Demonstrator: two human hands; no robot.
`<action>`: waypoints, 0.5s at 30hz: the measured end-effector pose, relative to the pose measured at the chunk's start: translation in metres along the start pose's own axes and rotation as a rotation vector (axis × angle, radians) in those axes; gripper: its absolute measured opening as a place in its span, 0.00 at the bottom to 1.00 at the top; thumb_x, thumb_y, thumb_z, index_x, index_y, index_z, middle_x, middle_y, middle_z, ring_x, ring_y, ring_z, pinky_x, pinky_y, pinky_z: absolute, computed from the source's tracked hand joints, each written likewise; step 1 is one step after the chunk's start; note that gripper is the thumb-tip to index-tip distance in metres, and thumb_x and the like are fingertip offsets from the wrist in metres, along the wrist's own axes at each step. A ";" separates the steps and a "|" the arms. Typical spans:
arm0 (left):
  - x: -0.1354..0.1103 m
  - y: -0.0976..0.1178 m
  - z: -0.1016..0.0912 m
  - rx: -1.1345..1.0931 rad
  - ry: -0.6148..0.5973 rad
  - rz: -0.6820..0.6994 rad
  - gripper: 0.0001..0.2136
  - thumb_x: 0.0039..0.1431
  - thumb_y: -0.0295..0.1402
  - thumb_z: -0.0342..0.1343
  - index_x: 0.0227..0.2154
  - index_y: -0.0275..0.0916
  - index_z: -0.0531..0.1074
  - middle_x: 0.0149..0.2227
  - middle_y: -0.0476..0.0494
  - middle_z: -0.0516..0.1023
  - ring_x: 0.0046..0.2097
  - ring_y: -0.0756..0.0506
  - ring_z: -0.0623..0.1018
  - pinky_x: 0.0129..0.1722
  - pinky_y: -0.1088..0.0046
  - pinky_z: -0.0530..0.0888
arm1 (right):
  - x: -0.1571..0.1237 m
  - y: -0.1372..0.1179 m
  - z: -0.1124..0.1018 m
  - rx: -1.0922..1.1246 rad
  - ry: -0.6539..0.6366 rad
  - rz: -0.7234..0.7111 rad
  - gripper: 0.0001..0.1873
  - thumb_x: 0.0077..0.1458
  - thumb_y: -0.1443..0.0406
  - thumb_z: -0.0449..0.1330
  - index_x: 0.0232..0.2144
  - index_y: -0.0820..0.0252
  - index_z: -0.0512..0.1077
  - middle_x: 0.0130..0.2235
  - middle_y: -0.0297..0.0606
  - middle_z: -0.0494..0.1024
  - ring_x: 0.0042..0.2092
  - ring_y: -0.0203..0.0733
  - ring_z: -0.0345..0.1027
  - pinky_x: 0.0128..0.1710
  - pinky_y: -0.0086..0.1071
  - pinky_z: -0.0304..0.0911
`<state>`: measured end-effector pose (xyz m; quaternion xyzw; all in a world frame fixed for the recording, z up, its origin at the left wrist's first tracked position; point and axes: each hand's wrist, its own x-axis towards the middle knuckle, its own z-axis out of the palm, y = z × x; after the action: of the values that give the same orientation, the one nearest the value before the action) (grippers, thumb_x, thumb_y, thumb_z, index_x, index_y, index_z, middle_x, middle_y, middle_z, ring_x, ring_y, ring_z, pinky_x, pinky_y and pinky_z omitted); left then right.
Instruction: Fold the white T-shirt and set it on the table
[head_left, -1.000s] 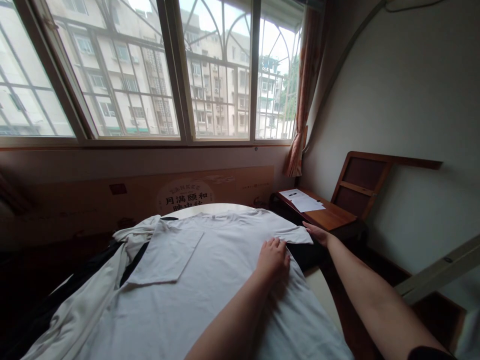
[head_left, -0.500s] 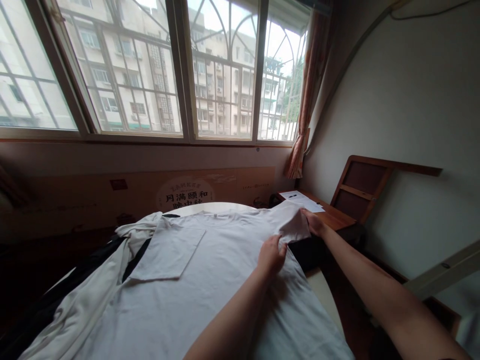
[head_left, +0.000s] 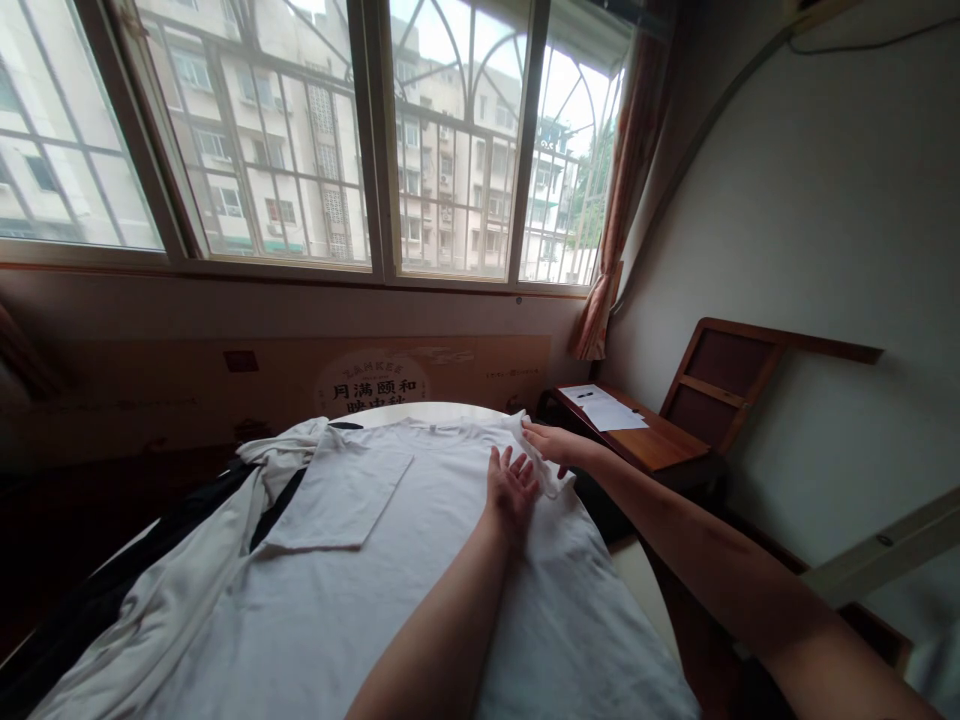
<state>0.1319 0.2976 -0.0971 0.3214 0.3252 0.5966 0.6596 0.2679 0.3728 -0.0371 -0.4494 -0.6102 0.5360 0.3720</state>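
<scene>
Fingers (head_left: 541, 436) pinch sleeve (head_left: 541, 462), seemingly; left hand (head_left: 510, 487) flat beside.

There were two hands over the surface (head_left: 420, 412): one left hand (head_left: 511, 490) and one right hand (head_left: 553, 445). One light T-shirt (head_left: 420, 560) lay spread flat there, with one sleeve (head_left: 341, 495) folded in on its left side. At the left edge there was one pale garment (head_left: 225, 530), crumpled, and one dark garment (head_left: 112, 590) under it. On one wooden side table (head_left: 652, 445) lay sheets of paper (head_left: 609, 410), at least two, and one pen (head_left: 585, 394). One curtain (head_left: 619, 200) hung by the window.
</scene>
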 end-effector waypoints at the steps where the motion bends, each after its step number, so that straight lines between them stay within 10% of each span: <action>1: 0.000 0.002 0.000 -0.160 -0.053 0.002 0.35 0.65 0.60 0.35 0.66 0.43 0.57 0.62 0.33 0.70 0.57 0.38 0.77 0.52 0.56 0.77 | -0.002 -0.006 -0.001 -0.141 0.021 0.027 0.24 0.60 0.56 0.63 0.58 0.50 0.72 0.53 0.43 0.78 0.30 0.38 0.74 0.27 0.34 0.75; 4: 0.001 0.003 0.001 -0.370 -0.145 0.015 0.32 0.63 0.56 0.47 0.60 0.37 0.65 0.57 0.31 0.75 0.55 0.34 0.77 0.53 0.51 0.76 | -0.014 -0.019 -0.018 -0.419 0.073 0.050 0.31 0.63 0.54 0.57 0.66 0.49 0.62 0.63 0.46 0.70 0.39 0.46 0.77 0.30 0.36 0.75; 7: 0.004 -0.003 0.000 -0.220 0.013 0.053 0.24 0.59 0.41 0.57 0.56 0.38 0.64 0.51 0.34 0.79 0.49 0.37 0.81 0.50 0.53 0.78 | -0.031 -0.019 -0.041 -0.582 0.061 0.053 0.38 0.55 0.64 0.63 0.67 0.56 0.61 0.61 0.47 0.72 0.52 0.52 0.74 0.47 0.39 0.74; 11: 0.011 -0.009 -0.004 -0.047 0.145 0.162 0.24 0.52 0.29 0.58 0.53 0.42 0.64 0.47 0.40 0.80 0.43 0.42 0.83 0.46 0.61 0.79 | -0.056 0.010 -0.054 -0.760 -0.136 -0.010 0.50 0.41 0.70 0.70 0.68 0.57 0.60 0.67 0.45 0.66 0.66 0.55 0.60 0.66 0.42 0.56; 15: 0.015 -0.008 -0.010 0.095 0.190 0.228 0.25 0.47 0.25 0.58 0.51 0.40 0.67 0.46 0.39 0.80 0.42 0.44 0.82 0.44 0.66 0.79 | -0.068 0.052 -0.043 -0.991 -0.119 -0.179 0.48 0.49 0.67 0.64 0.70 0.59 0.53 0.70 0.48 0.59 0.70 0.55 0.53 0.69 0.47 0.49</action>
<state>0.1298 0.3125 -0.1096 0.3291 0.3756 0.6791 0.5379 0.3379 0.3231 -0.0797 -0.4867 -0.8474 0.1729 0.1233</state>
